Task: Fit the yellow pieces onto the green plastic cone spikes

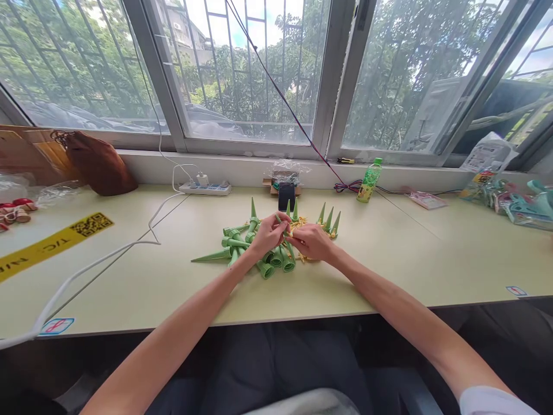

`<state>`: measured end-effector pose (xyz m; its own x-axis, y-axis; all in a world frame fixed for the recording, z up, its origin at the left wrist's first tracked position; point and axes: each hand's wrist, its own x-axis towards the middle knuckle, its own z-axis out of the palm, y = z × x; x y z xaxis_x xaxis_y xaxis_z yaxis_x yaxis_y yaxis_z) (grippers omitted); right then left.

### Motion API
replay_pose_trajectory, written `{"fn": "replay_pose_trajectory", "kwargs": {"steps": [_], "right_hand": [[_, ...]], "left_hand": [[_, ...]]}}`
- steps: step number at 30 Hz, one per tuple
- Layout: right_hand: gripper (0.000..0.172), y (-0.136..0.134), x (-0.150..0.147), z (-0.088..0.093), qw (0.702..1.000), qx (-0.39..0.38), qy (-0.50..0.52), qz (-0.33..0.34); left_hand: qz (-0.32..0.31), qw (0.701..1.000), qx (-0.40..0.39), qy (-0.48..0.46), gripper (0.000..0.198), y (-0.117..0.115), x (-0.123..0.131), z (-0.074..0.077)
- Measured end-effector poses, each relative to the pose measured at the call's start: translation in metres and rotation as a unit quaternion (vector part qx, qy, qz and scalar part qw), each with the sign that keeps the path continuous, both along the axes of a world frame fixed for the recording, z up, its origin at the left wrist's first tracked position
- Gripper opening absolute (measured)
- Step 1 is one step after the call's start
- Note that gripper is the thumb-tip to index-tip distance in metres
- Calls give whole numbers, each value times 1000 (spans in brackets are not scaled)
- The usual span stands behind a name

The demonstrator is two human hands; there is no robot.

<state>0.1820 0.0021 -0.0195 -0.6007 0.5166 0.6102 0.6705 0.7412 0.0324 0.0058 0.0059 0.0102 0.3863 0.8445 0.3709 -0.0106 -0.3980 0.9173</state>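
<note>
A heap of green plastic cone spikes (242, 245) lies in the middle of the pale table (389, 259), some lying flat, some standing point up (328, 222). Small yellow parts (302, 222) are mixed in among them. My left hand (268, 233) and my right hand (311, 241) meet over the heap, fingers pinched together around a green cone and a small yellow piece between them. What exactly each hand grips is partly hidden by the fingers.
A white power strip (205, 187) with a cable (86, 271) runs across the left side. A black phone (286, 196) leans at the back, a green bottle (369, 180) to its right. A brown bag (97, 164), yellow tape (47, 245) and packaged goods (518, 202) sit at the sides.
</note>
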Motion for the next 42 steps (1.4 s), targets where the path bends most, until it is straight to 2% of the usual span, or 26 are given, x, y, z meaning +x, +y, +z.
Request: {"fn": "replay_pose_trajectory", "kwargs": {"steps": [21, 42], "right_hand": [[50, -3, -1, 3, 1000, -3, -2, -8], [48, -1, 1, 1, 1000, 0, 0, -16]], "left_hand": [[-7, 1000, 2, -4, 18, 1, 0, -2], [-6, 1000, 10, -11, 23, 4, 0, -6]]}}
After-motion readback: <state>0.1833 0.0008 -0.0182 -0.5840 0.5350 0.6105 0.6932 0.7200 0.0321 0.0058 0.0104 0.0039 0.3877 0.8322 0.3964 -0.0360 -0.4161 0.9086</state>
